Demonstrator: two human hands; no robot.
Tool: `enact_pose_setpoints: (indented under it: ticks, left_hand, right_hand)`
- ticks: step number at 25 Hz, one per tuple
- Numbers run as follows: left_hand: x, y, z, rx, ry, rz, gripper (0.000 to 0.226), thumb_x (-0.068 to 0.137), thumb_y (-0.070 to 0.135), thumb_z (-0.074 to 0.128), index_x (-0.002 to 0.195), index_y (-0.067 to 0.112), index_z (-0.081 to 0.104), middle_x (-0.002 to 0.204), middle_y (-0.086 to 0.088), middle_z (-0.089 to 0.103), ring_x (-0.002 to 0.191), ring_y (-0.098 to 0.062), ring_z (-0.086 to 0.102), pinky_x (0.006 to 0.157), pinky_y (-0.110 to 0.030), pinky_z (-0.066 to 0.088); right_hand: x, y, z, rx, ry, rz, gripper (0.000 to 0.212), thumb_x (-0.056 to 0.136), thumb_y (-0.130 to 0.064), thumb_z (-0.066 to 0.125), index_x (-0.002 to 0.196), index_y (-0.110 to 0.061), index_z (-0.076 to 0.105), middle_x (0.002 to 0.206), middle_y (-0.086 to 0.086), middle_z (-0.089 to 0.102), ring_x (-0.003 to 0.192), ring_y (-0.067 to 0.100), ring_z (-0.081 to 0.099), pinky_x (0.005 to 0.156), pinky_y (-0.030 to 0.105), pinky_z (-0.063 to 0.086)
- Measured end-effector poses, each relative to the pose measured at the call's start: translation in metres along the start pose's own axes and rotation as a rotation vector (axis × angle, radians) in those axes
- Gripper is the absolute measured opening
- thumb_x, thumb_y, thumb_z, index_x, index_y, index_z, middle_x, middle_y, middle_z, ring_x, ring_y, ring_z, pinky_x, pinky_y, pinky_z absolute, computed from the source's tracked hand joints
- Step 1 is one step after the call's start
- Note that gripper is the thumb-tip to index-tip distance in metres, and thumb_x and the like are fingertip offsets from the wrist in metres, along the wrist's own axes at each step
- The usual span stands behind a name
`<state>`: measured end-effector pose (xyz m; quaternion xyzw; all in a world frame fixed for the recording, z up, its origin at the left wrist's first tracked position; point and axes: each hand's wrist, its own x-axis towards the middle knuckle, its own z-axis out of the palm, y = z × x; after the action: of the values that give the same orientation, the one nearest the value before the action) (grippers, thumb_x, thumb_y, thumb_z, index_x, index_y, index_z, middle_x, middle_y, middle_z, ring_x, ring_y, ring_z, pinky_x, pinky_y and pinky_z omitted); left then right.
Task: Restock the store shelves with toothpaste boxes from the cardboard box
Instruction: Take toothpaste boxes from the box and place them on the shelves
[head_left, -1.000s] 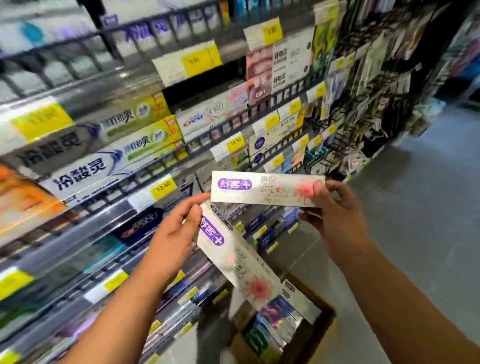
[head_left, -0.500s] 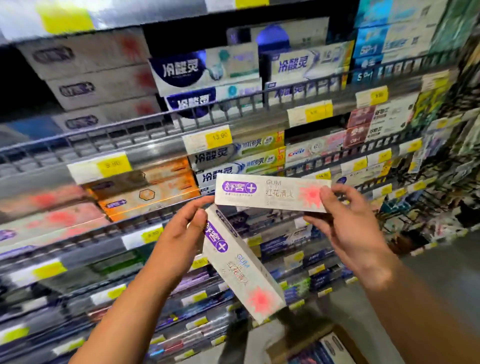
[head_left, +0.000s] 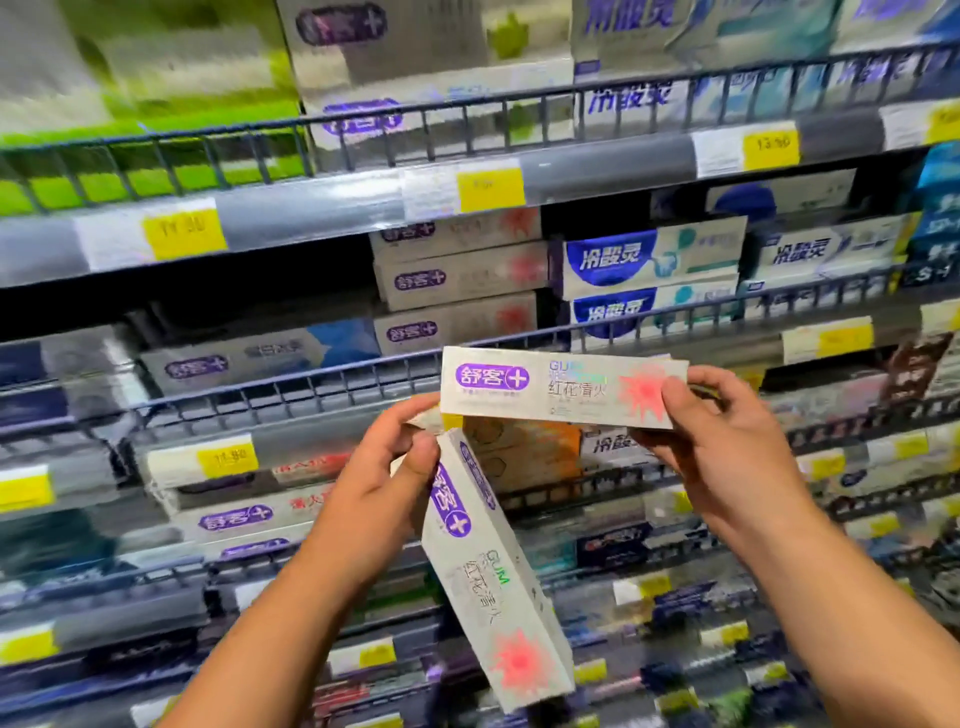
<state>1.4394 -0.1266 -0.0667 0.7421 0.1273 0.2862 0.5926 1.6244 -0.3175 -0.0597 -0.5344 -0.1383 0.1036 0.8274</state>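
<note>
Carefully, our right hand (head_left: 727, 441) pinched one toothpaste box (head_left: 561, 387) level just below the matching stack (head_left: 457, 280), while our left hand (head_left: 384, 467) gripped a second box (head_left: 493, 571) tilted further below it. We judged it best to lift the level box over the rail (head_left: 291, 395), logo outward.

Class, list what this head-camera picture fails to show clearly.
Head view, all:
- Yellow price label on the upper rail: figures motion-blurred.
- Green boxes top left: print blurred.
- Level white toothpaste box: fingertips of the right hand hidden behind it.
- Tilted white toothpaste box: upper end partly covered by the thumb of the left hand.
</note>
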Motion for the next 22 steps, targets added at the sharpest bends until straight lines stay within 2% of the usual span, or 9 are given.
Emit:
enact_pose_setpoints:
  ticks: [3,6,9,12,14,16,19,21,22]
  left_hand:
    - [0.007,0.011,-0.027,0.046,0.024,0.047,0.032,0.092,0.041,0.055,0.124,0.036,0.054,0.090,-0.008,0.065,0.059,-0.006,0.062,0.049,-0.016,0.043]
    - [0.016,0.022,-0.043,0.021,0.022,0.055,0.039,0.092,0.038,0.052,0.130,0.030,0.051,0.084,-0.002,0.067,0.058,-0.005,0.062,0.048,-0.013,0.042]
    - [0.023,0.029,-0.048,-0.020,0.003,0.038,0.050,0.087,0.039,0.052,0.137,0.033,0.044,0.088,-0.006,0.068,0.068,-0.007,0.066,0.053,-0.013,0.044]
    - [0.031,0.033,-0.048,-0.018,-0.003,0.035,0.055,0.086,0.041,0.054,0.140,0.040,0.039,0.107,-0.016,0.067,0.089,-0.020,0.070,0.066,-0.024,0.051]
    - [0.036,0.034,-0.050,0.000,-0.032,0.059,0.051,0.090,0.042,0.057,0.138,0.045,0.041,0.111,-0.011,0.068,0.097,-0.024,0.069,0.071,-0.027,0.052]
    - [0.041,0.036,-0.053,0.046,-0.060,0.062,0.047,0.088,0.042,0.053,0.133,0.051,0.044,0.109,-0.003,0.070,0.100,-0.022,0.068,0.077,-0.030,0.052]
    - [0.049,0.041,-0.058,0.142,-0.058,0.064,0.041,0.096,0.034,0.054,0.129,0.056,0.044,0.103,0.005,0.070,0.103,-0.022,0.067,0.087,-0.035,0.053]
    - [0.055,0.046,-0.060,0.163,-0.067,0.067,0.045,0.098,0.031,0.051,0.133,0.057,0.038,0.111,0.000,0.069,0.106,-0.021,0.066,0.093,-0.036,0.051]
    - [0.057,0.048,-0.061,0.151,-0.074,0.059,0.048,0.098,0.032,0.050,0.134,0.059,0.035,0.114,0.000,0.069,0.107,-0.020,0.066,0.094,-0.036,0.051]
  right_hand:
    - [0.007,-0.003,0.034,-0.020,-0.043,-0.064,0.011,0.092,-0.011,0.059,0.097,-0.021,0.057,0.075,-0.006,0.072,0.074,0.013,0.068,0.065,0.032,0.058]
    - [0.017,-0.007,0.059,-0.082,-0.066,-0.103,0.012,0.091,-0.013,0.060,0.094,-0.025,0.057,0.076,-0.004,0.066,0.073,0.015,0.063,0.065,0.034,0.050]
    - [0.026,-0.011,0.080,-0.124,-0.049,-0.155,0.015,0.092,-0.012,0.058,0.091,-0.026,0.055,0.079,-0.001,0.062,0.068,0.012,0.060,0.062,0.032,0.048]
    - [0.030,-0.015,0.096,-0.104,-0.051,-0.161,0.014,0.094,-0.011,0.056,0.092,-0.025,0.055,0.084,0.002,0.066,0.067,0.009,0.066,0.054,0.027,0.052]
    - [0.033,-0.017,0.103,-0.129,-0.057,-0.172,0.015,0.093,-0.013,0.057,0.091,-0.028,0.055,0.092,0.002,0.066,0.075,0.009,0.069,0.058,0.027,0.054]
    - [0.035,-0.020,0.107,-0.254,-0.066,-0.236,0.014,0.093,-0.018,0.059,0.096,-0.031,0.055,0.104,0.001,0.065,0.093,0.015,0.067,0.070,0.031,0.057]
    - [0.033,-0.027,0.109,-0.471,-0.092,-0.342,0.025,0.091,-0.021,0.061,0.113,-0.028,0.051,0.108,-0.008,0.061,0.093,0.004,0.059,0.062,0.009,0.048]
    - [0.032,-0.029,0.110,-0.610,-0.105,-0.403,0.039,0.087,-0.018,0.066,0.120,-0.029,0.049,0.109,-0.012,0.056,0.095,0.004,0.055,0.067,0.007,0.042]
    - [0.033,-0.027,0.111,-0.669,-0.107,-0.434,0.043,0.086,-0.018,0.068,0.122,-0.030,0.048,0.113,-0.011,0.056,0.100,0.008,0.054,0.075,0.013,0.043]
